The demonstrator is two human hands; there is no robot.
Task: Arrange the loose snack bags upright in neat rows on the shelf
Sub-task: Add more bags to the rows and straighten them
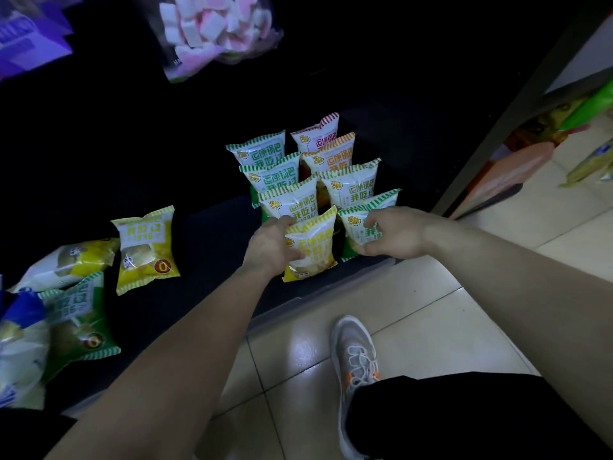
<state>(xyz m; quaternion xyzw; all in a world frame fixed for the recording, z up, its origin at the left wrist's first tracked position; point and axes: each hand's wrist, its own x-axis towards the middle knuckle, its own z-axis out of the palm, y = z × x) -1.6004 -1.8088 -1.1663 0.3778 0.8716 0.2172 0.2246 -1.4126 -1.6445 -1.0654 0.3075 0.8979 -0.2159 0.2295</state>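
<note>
Fingers clamp two front bags
My left hand (pixel 268 247): yellow bag (pixel 311 249); right hand (pixel 393 232): green bag (pixel 355 224) at its three o'clock.

Dim light; glossy cream floor tiles (pixel 431 327) run beside a low dark shelf (pixel 205 234)

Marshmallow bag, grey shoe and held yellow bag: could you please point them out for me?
Marshmallow bag (pixel 212 26), head view, on the pink-and-white pieces.
Grey shoe (pixel 360 360), head view, on the laces.
Held yellow bag (pixel 313 247), head view, on its printed front.
</note>
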